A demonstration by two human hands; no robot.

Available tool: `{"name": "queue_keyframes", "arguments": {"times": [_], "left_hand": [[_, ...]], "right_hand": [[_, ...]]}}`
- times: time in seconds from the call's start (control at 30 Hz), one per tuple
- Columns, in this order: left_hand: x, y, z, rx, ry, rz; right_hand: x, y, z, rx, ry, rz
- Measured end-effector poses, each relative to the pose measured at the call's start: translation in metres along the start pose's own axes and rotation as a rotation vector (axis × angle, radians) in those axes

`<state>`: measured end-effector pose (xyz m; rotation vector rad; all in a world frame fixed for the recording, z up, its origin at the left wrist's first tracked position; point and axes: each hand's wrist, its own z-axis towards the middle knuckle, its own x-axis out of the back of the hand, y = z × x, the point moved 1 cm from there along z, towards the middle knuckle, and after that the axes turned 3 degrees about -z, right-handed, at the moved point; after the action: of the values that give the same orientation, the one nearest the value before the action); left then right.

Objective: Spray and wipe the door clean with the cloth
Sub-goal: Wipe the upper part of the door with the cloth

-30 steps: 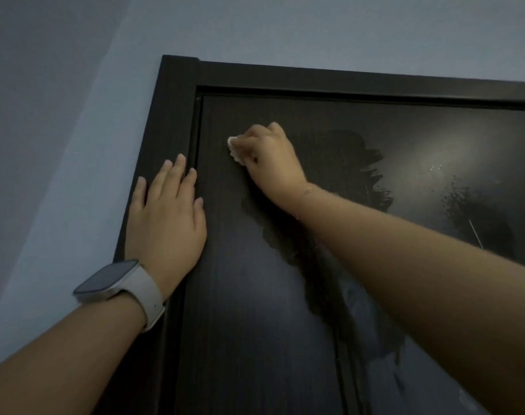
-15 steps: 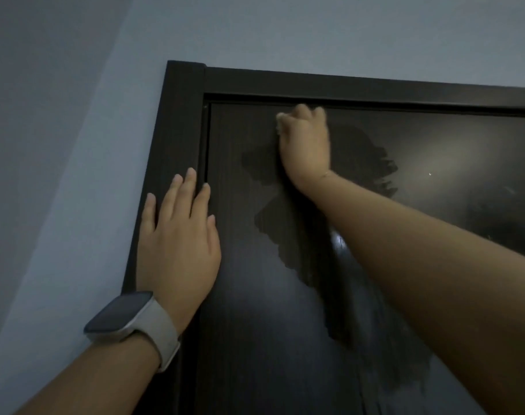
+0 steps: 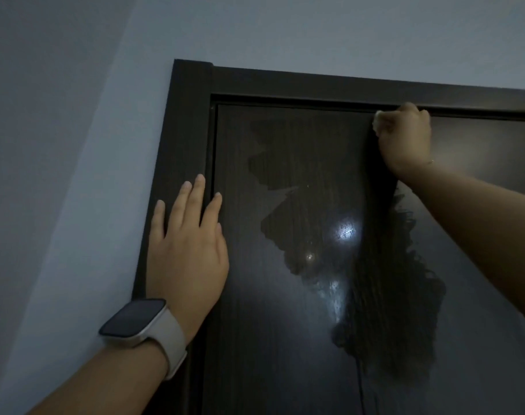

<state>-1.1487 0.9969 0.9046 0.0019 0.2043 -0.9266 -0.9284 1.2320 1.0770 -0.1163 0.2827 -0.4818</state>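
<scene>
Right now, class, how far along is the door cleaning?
Partly done. A dark wiped patch covers the middle of the door. In hand: the right hand rubs the cloth along the top edge while the left hand rests flat at the frame. The hazy areas either side of the patch remain.

My door (image 3: 270, 324) is dark brown with fine woodgrain, blotched darker where wet; my cloth (image 3: 376, 123) is pale, my watch band (image 3: 172, 339) white, the wall (image 3: 75, 175) grey-blue.

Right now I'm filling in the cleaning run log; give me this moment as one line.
right hand: grips cloth, top edge of door | left hand: flat, across door frame and door | wet patch: mid-door
</scene>
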Motion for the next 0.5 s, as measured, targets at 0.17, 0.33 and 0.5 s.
{"name": "queue_keyframes", "arguments": {"times": [0.17,0.33,0.5], "left_hand": [[-0.002,0.001,0.0,-0.002,-0.002,0.026],[-0.003,-0.002,0.0,-0.003,0.02,0.023],[-0.001,-0.004,0.0,0.075,0.041,-0.011]], "right_hand": [[-0.017,-0.057,0.001,-0.037,0.0,0.045],[-0.043,-0.168,-0.017,0.255,-0.04,0.158],[-0.052,-0.205,-0.023,0.403,-0.101,0.251]]}}
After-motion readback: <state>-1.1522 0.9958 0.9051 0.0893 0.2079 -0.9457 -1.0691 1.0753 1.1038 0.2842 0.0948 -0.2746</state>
